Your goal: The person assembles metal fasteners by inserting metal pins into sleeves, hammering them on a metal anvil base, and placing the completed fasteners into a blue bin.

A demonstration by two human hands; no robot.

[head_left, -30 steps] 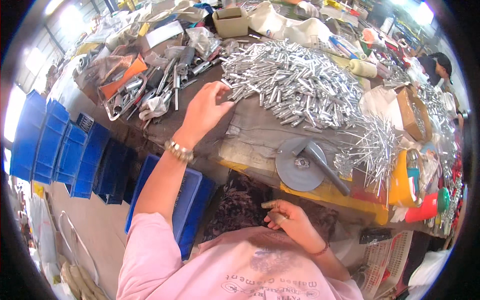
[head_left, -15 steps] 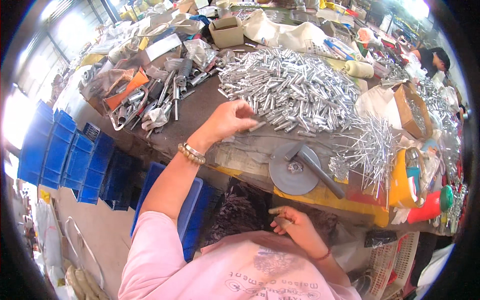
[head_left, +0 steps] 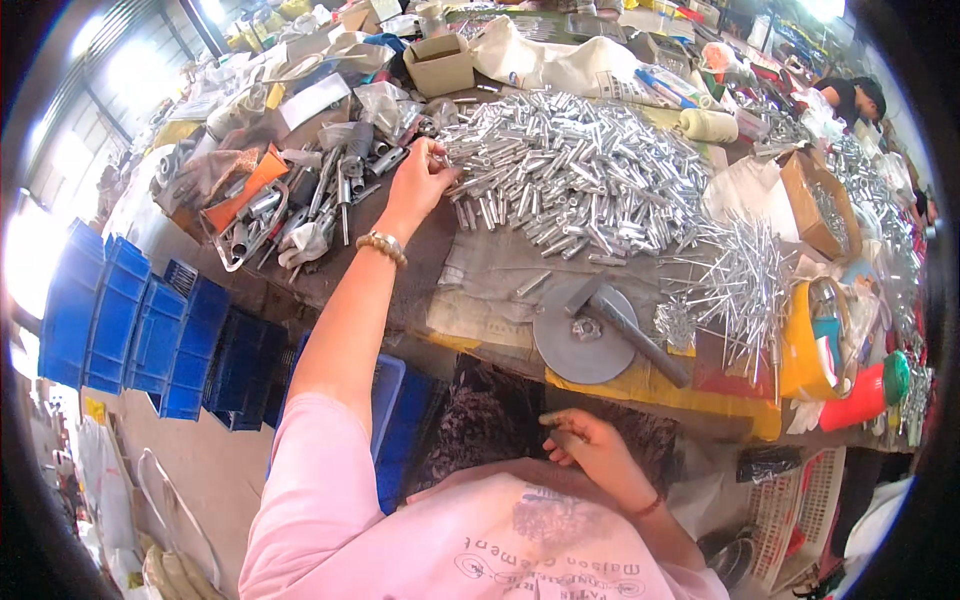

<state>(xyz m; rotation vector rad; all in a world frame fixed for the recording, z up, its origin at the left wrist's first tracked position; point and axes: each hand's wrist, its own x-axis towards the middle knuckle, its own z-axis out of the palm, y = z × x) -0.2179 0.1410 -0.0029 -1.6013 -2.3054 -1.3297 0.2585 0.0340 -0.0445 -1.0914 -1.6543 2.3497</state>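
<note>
My left hand (head_left: pixel 422 182) is stretched out to the left edge of a large heap of short silver metal tubes (head_left: pixel 590 180). Its thumb and fingers are pinched together there; what lies between them is too small to make out. One loose metal tube (head_left: pixel 533 284) rests on the grey cloth, apart from the heap and beside a round grey disc (head_left: pixel 570 350). Across the disc lies a dark hammer (head_left: pixel 640 335). Low in front of my body, below the table edge, my right hand (head_left: pixel 592 445) hangs with loosely bent fingers apart, and no object shows in it.
Right of the disc stands a pile of thin metal rods (head_left: pixel 745 290), with a yellow container (head_left: pixel 806 345) and a red bottle (head_left: pixel 852 408) beyond. Mixed metal parts and an orange piece (head_left: pixel 245 190) crowd the left. Blue crates (head_left: pixel 125 310) are stacked left of the table.
My left hand has moved forward and left, from near the table's front to the heap's edge. The loose tube at its fingertips now lies nearer the disc. My right hand stays low.
</note>
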